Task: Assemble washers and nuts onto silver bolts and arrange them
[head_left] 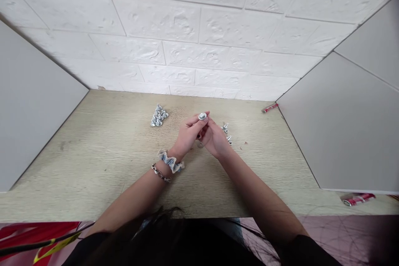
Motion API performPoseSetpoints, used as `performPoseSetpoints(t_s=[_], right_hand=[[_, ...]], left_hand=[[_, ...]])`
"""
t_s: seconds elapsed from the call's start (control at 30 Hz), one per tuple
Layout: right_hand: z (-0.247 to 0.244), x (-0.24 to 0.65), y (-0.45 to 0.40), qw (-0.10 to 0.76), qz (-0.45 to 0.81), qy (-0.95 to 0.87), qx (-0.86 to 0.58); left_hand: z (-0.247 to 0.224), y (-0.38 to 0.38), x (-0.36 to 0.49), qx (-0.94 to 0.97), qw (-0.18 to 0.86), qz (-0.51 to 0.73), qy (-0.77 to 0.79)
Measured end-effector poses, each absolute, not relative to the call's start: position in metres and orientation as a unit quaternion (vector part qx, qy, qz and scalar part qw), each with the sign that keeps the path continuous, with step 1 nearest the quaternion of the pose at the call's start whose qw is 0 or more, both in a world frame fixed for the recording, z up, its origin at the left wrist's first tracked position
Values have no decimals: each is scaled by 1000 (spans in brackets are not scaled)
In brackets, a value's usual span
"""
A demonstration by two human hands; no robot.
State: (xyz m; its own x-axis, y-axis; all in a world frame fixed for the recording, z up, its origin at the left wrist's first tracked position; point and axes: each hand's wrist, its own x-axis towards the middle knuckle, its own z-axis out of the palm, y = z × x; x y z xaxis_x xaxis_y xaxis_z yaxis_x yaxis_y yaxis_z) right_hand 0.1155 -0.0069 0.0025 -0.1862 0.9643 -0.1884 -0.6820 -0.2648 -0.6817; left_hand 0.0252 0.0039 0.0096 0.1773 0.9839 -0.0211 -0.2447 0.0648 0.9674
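Observation:
A silver bolt with a hex head and a wide washer (202, 116) is pinched at the fingertips, head facing up. My left hand (188, 131) has its thumb against the washer's lower edge, fingers closed behind it. From the other side my right hand (215, 138) meets it, fingers curled in at the bolt; its shank is hidden by the hands. Below the hands, a round flat washer (200, 145) lies on the table. To the left stands a cluster of several bolts with washers (158, 117). Some more bolts (230, 140) lie just right of my right hand, partly covered.
The pale wooden table (118, 149) ends at a white brick-patterned wall (193, 54). Grey panels flank it at left (34, 104) and right (339, 133). One red battery (269, 108) lies by the right panel, another red battery (358, 199) near the front edge.

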Motion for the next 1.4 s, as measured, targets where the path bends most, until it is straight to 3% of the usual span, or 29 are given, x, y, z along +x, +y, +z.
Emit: performPoseSetpoints(t_s=[0.3, 0.47, 0.57, 0.73, 0.93, 1.4], right_hand=[[7, 120, -11, 514, 807, -125, -261], [3, 121, -5, 501, 787, -194, -305], [-3, 122, -3, 544, 708, -283, -350], [-2, 125, -7, 665, 453, -432, -408], [9, 132, -13, 618, 224, -601, -455], [0, 139, -5, 534, 205, -685, -451]], left_hand=[[10, 5, 22, 509, 573, 505, 396], [6, 5, 23, 538, 539, 496, 419], [4, 5, 23, 581, 452, 516, 437], [7, 5, 21, 662, 300, 516, 454], [3, 7, 18, 728, 199, 484, 443], [-3, 16, 8, 784, 131, 396, 461]])
